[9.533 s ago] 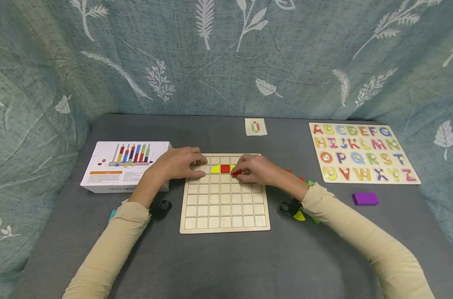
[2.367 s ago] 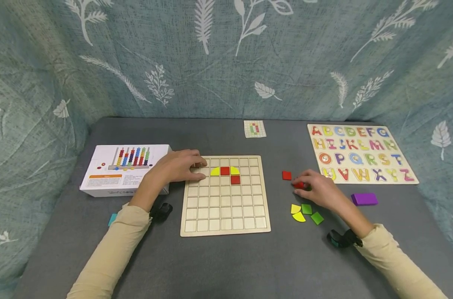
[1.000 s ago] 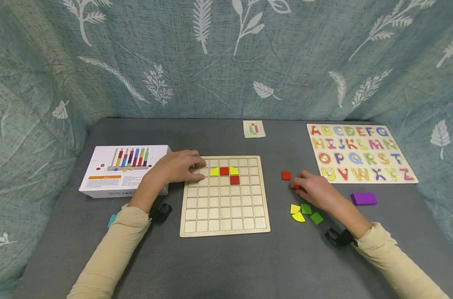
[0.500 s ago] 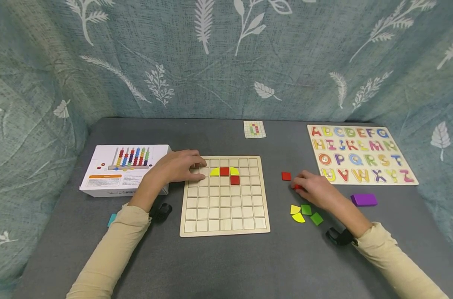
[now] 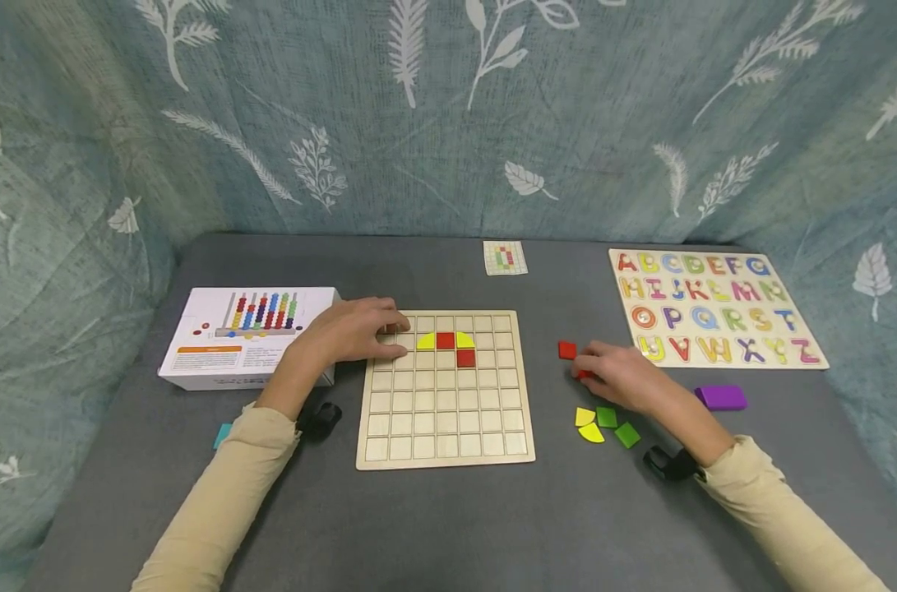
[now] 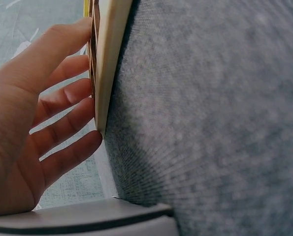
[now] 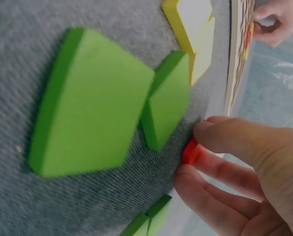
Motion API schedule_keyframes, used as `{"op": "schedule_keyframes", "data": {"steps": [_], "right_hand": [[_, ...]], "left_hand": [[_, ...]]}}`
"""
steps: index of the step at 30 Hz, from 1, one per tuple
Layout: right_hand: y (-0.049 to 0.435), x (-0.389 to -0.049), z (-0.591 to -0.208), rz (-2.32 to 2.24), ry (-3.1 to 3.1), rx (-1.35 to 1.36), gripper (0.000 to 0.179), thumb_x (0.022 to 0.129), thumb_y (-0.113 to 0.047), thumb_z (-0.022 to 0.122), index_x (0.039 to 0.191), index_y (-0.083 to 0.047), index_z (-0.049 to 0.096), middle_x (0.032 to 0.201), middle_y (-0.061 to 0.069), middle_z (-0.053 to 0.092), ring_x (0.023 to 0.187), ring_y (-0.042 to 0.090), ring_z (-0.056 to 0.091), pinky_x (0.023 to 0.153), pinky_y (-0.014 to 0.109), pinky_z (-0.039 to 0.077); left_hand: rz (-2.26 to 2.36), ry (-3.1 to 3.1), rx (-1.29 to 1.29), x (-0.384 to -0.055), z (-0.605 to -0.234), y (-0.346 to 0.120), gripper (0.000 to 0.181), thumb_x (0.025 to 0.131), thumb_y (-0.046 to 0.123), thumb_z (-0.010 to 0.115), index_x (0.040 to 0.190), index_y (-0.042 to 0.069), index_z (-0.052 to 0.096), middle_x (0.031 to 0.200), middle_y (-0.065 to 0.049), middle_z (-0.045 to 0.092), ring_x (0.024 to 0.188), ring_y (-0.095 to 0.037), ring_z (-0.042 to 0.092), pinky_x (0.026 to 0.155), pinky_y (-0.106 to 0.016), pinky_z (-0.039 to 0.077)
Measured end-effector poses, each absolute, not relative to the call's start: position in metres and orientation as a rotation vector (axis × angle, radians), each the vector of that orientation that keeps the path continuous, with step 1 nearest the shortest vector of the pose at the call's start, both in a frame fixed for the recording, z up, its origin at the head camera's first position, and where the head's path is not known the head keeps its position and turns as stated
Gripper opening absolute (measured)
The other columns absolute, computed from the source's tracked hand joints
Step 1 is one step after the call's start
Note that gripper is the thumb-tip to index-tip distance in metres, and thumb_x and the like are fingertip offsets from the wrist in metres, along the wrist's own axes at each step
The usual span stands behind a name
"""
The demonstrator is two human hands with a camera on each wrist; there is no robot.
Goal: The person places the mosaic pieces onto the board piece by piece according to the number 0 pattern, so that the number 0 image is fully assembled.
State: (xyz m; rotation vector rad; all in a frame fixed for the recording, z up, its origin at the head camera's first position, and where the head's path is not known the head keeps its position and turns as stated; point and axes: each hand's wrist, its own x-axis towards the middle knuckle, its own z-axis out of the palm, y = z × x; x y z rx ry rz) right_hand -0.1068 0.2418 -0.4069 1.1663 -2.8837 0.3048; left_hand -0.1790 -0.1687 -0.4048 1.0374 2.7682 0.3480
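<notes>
On the left of the table (image 5: 448, 526) stands a white box (image 5: 248, 333) with an abacus printed on it, and just beside it the left hand (image 5: 352, 330) rests on the top-left corner of the wooden grid board (image 5: 445, 427), its fingers loosely bent over the edge and gripping nothing; the left wrist view shows the fingertips (image 6: 84, 103) lying against the board's rim.

On the board four pieces are seated near the top: a yellow quarter (image 5: 426, 341), a red square (image 5: 445, 339) and a second yellow quarter (image 5: 464, 339) in one row, with another red square (image 5: 466, 358) in the cell below the right-hand quarter. Every other cell shows bare wood, so the figure looks only begun. Behind the board lies a small pattern card (image 5: 505, 257), too small to read in detail.

To the right of the board a loose red tile (image 5: 567, 350) lies on the table, and just beside it the right hand (image 5: 617, 378) pinches a red piece (image 5: 584, 375) between thumb and fingers, low against the table; the right wrist view shows that piece (image 7: 191, 151) caught at the fingertips. Nearer the person sit two yellow quarters (image 5: 587, 424) and two green tiles (image 5: 617, 425), not yet used. By this reckoning most of the laying is left: the held red, the loose red, the yellows and the greens.

Farther right are a purple block (image 5: 722, 397) and an alphabet puzzle (image 5: 714, 307).
</notes>
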Motion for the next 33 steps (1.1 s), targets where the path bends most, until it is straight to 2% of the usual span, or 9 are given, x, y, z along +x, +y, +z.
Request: {"op": "schedule_keyframes", "data": {"steps": [15,26,33], "right_hand": [[0.2482,-0.1032,-0.4045,0.318,-2.937,1.199,0.016,0.079,-0.004,0.077,0.09,-0.012,0.069,0.091,0.005,0.064,0.066,0.011,0.057,0.058,0.025,0.049],[0.2521,-0.1064,-0.4022,0.345,-2.905,1.195,0.018,0.08,-0.004,0.076,0.093,-0.013,0.069,0.092,0.005,0.064,0.069,0.011,0.059,0.06,0.027,0.051],[0.2508,-0.1029,-0.4065,0.384,-2.902,1.17,0.018,0.08,-0.005,0.076,0.094,-0.013,0.068,0.091,0.006,0.062,0.065,0.01,0.054,0.057,0.024,0.048]], "left_hand": [[0.351,2.75,1.064,-0.1764,-0.4075,-0.1639,0.034,0.086,0.042,0.072,0.113,0.022,0.07,0.096,0.004,0.06,0.082,-0.009,0.054,0.068,-0.028,0.045],[0.361,2.764,1.051,-0.1797,-0.4061,-0.1643,0.034,0.086,0.043,0.071,0.113,0.023,0.071,0.095,0.005,0.06,0.082,-0.009,0.053,0.067,-0.027,0.044],[0.342,2.764,1.05,-0.1768,-0.4057,-0.1672,0.033,0.086,0.042,0.071,0.113,0.023,0.071,0.094,0.004,0.059,0.08,-0.009,0.051,0.067,-0.027,0.043]]}}
